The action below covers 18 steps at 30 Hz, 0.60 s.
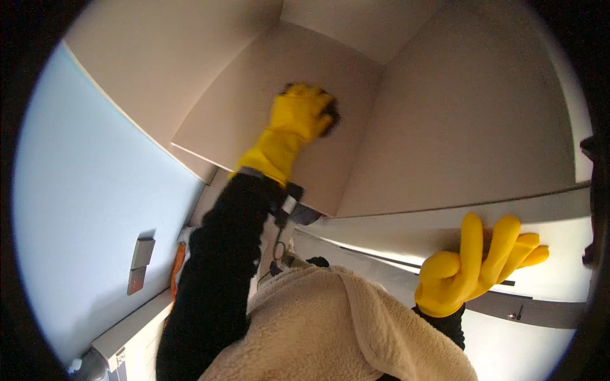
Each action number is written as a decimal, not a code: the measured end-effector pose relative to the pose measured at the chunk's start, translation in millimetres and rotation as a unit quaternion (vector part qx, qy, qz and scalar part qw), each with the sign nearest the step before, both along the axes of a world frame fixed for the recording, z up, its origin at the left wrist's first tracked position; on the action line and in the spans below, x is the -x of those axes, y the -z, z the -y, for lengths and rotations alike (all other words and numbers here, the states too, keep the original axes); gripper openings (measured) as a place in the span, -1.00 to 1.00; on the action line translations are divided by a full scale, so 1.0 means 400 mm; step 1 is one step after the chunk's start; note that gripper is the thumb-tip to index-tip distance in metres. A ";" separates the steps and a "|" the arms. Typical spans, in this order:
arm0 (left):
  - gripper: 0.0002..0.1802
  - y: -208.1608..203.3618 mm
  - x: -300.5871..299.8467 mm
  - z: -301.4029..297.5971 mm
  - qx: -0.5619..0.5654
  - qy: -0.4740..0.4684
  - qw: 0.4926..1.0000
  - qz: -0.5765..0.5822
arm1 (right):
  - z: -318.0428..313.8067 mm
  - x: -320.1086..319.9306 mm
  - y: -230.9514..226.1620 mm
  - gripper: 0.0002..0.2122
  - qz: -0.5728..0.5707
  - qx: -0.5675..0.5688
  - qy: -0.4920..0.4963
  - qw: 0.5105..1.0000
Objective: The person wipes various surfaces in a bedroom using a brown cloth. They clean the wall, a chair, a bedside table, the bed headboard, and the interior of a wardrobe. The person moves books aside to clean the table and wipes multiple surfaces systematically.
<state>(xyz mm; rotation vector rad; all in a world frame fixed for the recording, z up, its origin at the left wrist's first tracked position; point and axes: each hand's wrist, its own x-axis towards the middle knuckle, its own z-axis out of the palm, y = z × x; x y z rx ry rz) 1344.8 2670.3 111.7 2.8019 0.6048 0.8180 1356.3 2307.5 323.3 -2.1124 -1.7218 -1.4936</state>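
Note:
My left hand (298, 117), in a yellow rubber glove, is closed around a dark cloth-like bundle (330, 119). Motion blurs it, so its exact kind is unclear. The bundle is at the bare beige-grey shelf board (232, 117) inside a cupboard. To the right, my right hand (473, 267) wears a matching yellow glove. Its fingers are stretched and spread, with the tips by the pale cupboard edge (540, 213); nothing shows in its grasp. Whether those fingertips press on the edge I cannot tell.
A tall cupboard side panel (464, 120) rises on the right. The blue wall (95, 184) at left carries a grey switch plate (141, 265). Below it runs a white ledge (130, 327), with an orange cloth (178, 267) close by. My fleecy beige garment (311, 324) fills the lower middle.

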 end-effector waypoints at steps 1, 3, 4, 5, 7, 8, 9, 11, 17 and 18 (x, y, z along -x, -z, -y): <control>-0.43 0.006 -0.006 0.061 0.006 0.042 0.999 0.006 | -0.004 -0.002 0.001 -0.66 0.003 -0.010 -0.002 1.000; -0.45 0.017 0.023 0.178 0.001 0.103 0.994 0.031 | -0.010 -0.003 0.002 -0.63 -0.016 -0.010 0.001 1.000; -0.46 0.020 0.062 0.218 0.001 0.104 0.994 0.041 | -0.010 0.000 0.001 -0.62 -0.025 -0.009 0.003 1.000; -0.46 0.020 0.111 0.249 0.006 0.105 0.994 0.032 | -0.015 -0.001 0.002 -0.61 -0.005 -0.016 -0.005 1.000; -0.46 0.015 0.216 0.280 0.017 0.095 0.995 0.017 | -0.019 0.003 0.001 -0.59 0.007 -0.022 0.000 1.000; -0.46 0.011 0.280 0.276 0.023 0.084 0.996 0.012 | -0.018 0.007 0.001 -0.58 -0.001 -0.021 0.012 1.000; -0.46 0.005 0.335 0.256 0.027 0.074 0.997 0.014 | -0.020 0.008 0.002 -0.57 -0.008 -0.023 0.020 1.000; -0.49 -0.003 0.419 0.182 -0.008 -0.017 1.000 -0.010 | -0.022 0.011 0.004 -0.55 -0.022 -0.027 0.033 0.999; -0.48 0.005 0.369 -0.114 -0.031 -0.190 0.981 0.010 | -0.023 0.004 0.005 -0.59 0.010 -0.041 0.049 0.998; -0.47 0.008 0.328 -0.134 -0.021 -0.194 0.981 0.005 | -0.023 0.003 0.004 -0.56 0.001 -0.035 0.049 0.998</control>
